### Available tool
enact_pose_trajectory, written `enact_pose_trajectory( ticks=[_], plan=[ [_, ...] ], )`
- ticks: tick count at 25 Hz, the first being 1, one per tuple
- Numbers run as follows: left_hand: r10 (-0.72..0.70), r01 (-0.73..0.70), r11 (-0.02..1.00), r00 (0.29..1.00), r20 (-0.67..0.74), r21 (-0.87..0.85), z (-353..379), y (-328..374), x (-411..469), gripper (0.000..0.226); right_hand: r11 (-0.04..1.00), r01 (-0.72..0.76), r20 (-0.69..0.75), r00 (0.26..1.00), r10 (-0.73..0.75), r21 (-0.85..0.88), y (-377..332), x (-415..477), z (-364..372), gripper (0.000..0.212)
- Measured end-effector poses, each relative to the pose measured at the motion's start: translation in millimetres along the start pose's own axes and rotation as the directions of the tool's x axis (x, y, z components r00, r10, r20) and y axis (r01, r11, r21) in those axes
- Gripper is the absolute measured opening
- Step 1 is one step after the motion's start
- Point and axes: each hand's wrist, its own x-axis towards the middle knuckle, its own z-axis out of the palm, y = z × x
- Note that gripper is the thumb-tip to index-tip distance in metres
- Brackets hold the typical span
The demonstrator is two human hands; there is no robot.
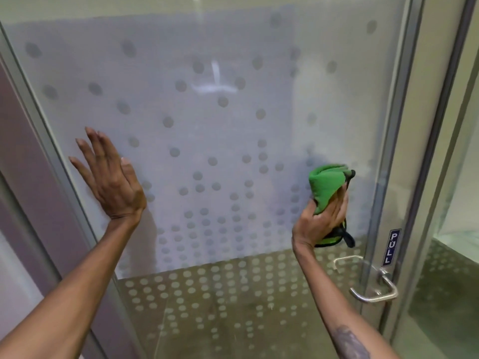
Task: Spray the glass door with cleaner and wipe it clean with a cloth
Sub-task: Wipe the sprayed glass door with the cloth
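Observation:
A frosted glass door (212, 120) with a pattern of grey dots fills the view in front of me. My left hand (111, 180) lies flat against the glass at the lower left, fingers spread, holding nothing. My right hand (324, 216) grips a bunched green cloth (326, 187) with black trim and presses it to the glass at the lower right, near the door's frame. No spray bottle is visible.
A metal lever handle (373, 291) sits on the door's right frame below a blue PULL label (388, 247). An aluminium frame (404, 125) borders the door on the right, with another glass panel (453, 255) beyond. A purple-grey wall (31, 164) stands at the left.

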Motion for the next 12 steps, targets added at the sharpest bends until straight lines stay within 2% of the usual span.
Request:
enact_pose_trajectory(
  ticks=[3, 7, 10, 12],
  plan=[
    [-0.010, 0.010, 1.000, 1.000, 0.009, 0.002, 0, -1, 0, 0.056, 0.995, -0.099, 0.024, 0.995, 0.098, 0.018, -17, -36, 9, 0.066],
    [-0.015, 0.016, 1.000, 0.999, 0.030, -0.014, -1, 0, 3, 0.054, 0.999, -0.024, 0.137, 0.990, 0.018, 0.046, -51, -118, 18, 0.061],
    [-0.010, 0.011, 0.999, 1.000, 0.028, -0.035, -1, 1, 1, 0.054, 0.998, 0.008, 0.319, 0.947, -0.025, 0.056, -73, -182, 22, 0.065],
    [-0.009, 0.012, 0.998, 0.999, 0.038, -0.060, -3, 0, 2, 0.053, 0.996, 0.046, 0.489, 0.869, -0.077, 0.074, -89, -221, 16, 0.076]
  ],
)
